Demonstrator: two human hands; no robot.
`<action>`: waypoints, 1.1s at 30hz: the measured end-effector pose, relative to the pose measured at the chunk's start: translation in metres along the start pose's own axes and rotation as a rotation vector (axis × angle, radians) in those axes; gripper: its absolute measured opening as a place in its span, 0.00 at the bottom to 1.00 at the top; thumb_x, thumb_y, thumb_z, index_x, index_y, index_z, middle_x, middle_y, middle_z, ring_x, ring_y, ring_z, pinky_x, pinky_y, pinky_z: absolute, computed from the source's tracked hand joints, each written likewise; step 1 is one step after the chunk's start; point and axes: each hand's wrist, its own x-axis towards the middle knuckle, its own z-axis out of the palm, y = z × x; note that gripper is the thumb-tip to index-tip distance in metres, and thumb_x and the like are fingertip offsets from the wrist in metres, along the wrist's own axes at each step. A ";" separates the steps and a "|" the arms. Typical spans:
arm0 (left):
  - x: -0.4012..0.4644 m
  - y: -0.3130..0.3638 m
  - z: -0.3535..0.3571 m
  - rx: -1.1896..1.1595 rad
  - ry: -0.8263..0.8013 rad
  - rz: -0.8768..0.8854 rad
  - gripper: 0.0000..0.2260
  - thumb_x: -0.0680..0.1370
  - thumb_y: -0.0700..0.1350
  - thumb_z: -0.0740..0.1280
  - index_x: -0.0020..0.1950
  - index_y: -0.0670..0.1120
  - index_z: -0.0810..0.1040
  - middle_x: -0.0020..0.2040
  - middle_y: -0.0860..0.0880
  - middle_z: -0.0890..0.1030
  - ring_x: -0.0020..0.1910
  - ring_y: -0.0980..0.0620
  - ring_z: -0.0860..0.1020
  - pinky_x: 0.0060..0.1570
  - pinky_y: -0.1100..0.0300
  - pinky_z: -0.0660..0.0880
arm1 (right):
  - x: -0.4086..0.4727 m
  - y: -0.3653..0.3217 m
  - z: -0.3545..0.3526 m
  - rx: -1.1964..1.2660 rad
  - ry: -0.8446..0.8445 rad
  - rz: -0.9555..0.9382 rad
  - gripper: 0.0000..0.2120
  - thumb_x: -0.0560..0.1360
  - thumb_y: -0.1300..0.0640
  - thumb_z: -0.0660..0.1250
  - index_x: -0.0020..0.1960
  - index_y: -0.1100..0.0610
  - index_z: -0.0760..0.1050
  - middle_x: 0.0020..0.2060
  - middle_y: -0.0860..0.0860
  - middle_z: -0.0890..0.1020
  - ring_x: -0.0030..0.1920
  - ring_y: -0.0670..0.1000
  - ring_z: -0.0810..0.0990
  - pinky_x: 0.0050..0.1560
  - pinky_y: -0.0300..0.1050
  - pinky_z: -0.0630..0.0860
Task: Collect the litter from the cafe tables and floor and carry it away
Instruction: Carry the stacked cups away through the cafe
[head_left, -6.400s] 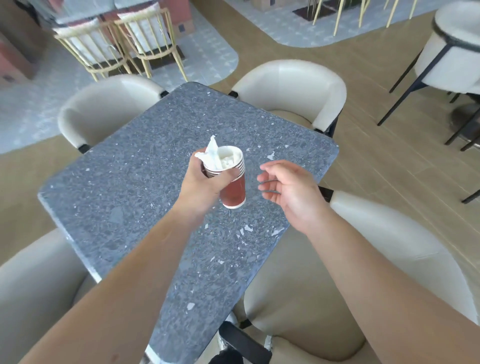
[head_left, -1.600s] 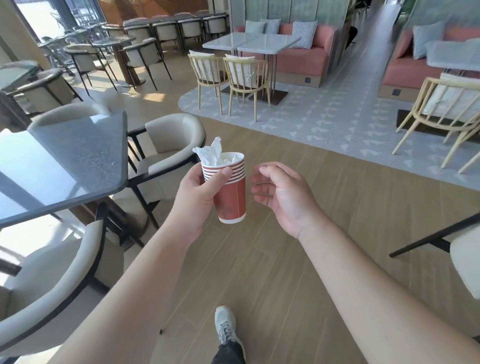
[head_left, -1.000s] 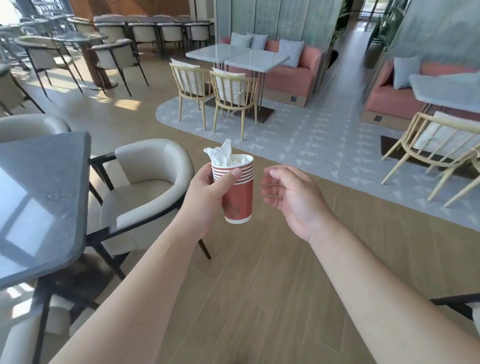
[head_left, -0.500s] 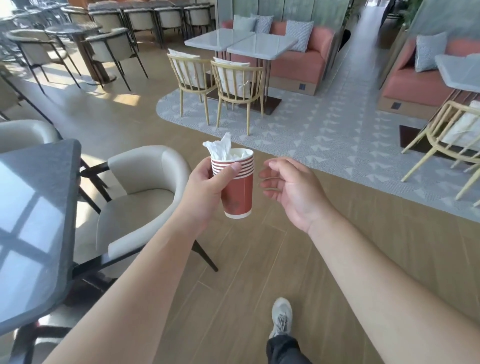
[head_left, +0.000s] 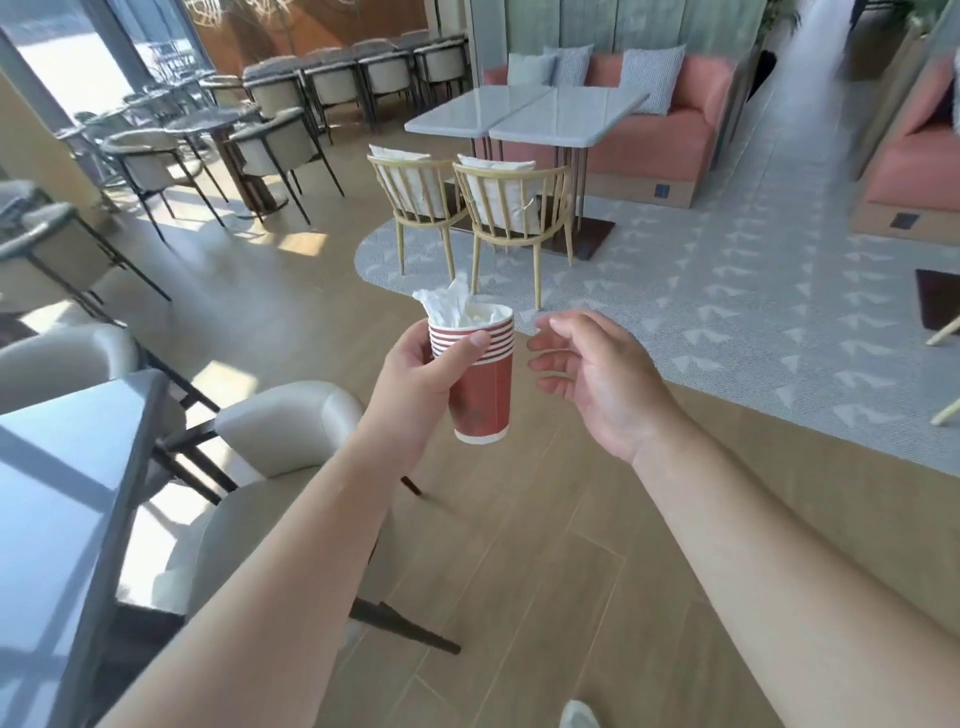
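Note:
My left hand (head_left: 415, 374) grips a red paper cup (head_left: 484, 395) with white stripes near its rim, held upright at chest height above the wooden floor. Crumpled white tissue (head_left: 457, 306) sticks out of the cup's top. My right hand (head_left: 597, 379) hovers just to the right of the cup with its fingers loosely curled and nothing in it; a small gap separates it from the cup.
A grey table (head_left: 57, 509) and a cream armchair (head_left: 280, 431) stand close on my left. Ahead are two yellow wooden chairs (head_left: 498, 208) at white tables (head_left: 524, 111) on a grey patterned carpet (head_left: 727, 312). Pink sofas (head_left: 691, 119) line the back. Wooden floor (head_left: 545, 571) stretches ahead.
I have walked away from the grey table into the cafe aisle, and the view has swung toward the yellow chairs. The cup and both hands keep the same pose.

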 end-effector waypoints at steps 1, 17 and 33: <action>0.017 0.005 0.004 0.004 0.005 0.019 0.25 0.68 0.58 0.75 0.61 0.48 0.81 0.53 0.50 0.87 0.53 0.53 0.85 0.48 0.63 0.78 | 0.016 -0.008 -0.004 0.004 -0.006 -0.008 0.13 0.68 0.50 0.65 0.48 0.56 0.79 0.37 0.48 0.83 0.36 0.48 0.80 0.38 0.43 0.74; 0.236 -0.033 -0.038 -0.054 0.098 0.018 0.27 0.67 0.58 0.75 0.63 0.48 0.80 0.55 0.48 0.86 0.55 0.50 0.84 0.51 0.58 0.79 | 0.253 0.000 0.025 -0.044 -0.061 0.023 0.07 0.77 0.56 0.63 0.47 0.56 0.79 0.38 0.49 0.82 0.38 0.49 0.80 0.38 0.42 0.75; 0.525 -0.079 -0.161 -0.119 0.087 -0.022 0.28 0.68 0.57 0.76 0.65 0.47 0.78 0.55 0.49 0.87 0.54 0.51 0.85 0.46 0.63 0.79 | 0.544 0.012 0.125 -0.085 -0.063 0.057 0.07 0.74 0.54 0.65 0.47 0.56 0.78 0.35 0.48 0.82 0.38 0.49 0.80 0.39 0.43 0.75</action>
